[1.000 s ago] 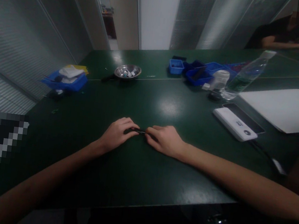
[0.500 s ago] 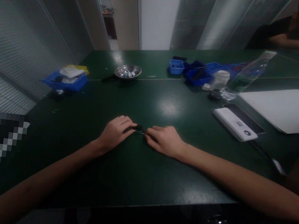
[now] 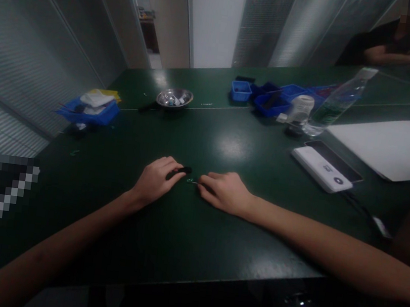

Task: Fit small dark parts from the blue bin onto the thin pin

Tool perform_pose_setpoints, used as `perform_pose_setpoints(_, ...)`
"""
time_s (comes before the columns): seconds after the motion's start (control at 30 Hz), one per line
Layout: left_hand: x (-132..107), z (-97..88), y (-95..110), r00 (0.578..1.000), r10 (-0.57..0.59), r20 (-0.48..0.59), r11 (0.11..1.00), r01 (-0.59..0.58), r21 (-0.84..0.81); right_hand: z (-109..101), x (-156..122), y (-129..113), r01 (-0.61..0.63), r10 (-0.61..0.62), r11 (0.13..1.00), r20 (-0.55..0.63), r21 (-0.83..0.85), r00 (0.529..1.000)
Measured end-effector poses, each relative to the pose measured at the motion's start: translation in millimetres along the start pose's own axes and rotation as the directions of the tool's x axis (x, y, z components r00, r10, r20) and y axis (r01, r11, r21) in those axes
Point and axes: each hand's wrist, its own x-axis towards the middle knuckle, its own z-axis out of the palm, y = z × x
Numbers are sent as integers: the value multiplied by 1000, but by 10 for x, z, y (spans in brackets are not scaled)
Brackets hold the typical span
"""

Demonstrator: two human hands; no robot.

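Observation:
Both of my hands rest on the dark green table (image 3: pixel 188 231) near its middle. My left hand (image 3: pixel 156 181) is closed around a small black elongated part (image 3: pixel 179 172), whose tip sticks out to the right of the fingers. My right hand (image 3: pixel 224 192) is pinched on a thin, small metallic piece (image 3: pixel 191 180) that I cannot make out, pointing left toward the black part. A small gap separates the black part from the thin piece.
A blue bin with white items (image 3: pixel 89 109) stands at the left, a metal bowl (image 3: pixel 174 97) at the back, blue trays (image 3: pixel 267 99), a white jar (image 3: pixel 300 109) and a plastic bottle (image 3: pixel 336 105) at back right. A white power bank (image 3: pixel 318 168), phone and white sheet (image 3: pixel 388 146) lie right. Another person sits far right.
My left hand has drawn the black part slightly left and up, away from the right hand's thin piece; earlier the two met between my hands.

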Motion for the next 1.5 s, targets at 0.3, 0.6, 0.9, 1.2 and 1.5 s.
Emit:
perform_pose_setpoints(0.3,25,-28,-152,1000,-1,19,994,-1,110,-11,-5,4,-4,4,1000,17,19,1000)
perform_pose_setpoints(0.6,15,-20,-208,999,-44,18,989,41,140,6,-9,6,-6,6,1000,3,3,1000)
perform_pose_setpoints(0.9,17,-191,-596,991,-133,-24,973,135,188,-14,-6,3,1,-2,999,9,38,1000)
perform_pose_setpoints(1.2,-92,-485,-1281,917,-379,-122,850,397,348,-28,-15,-4,3,-4,1000,9,19,1000)
perform_pose_setpoints(1.5,-445,-853,-1997,726,-633,-268,654,687,316,-3,-11,11,11,-11,1000,-2,28,1000)
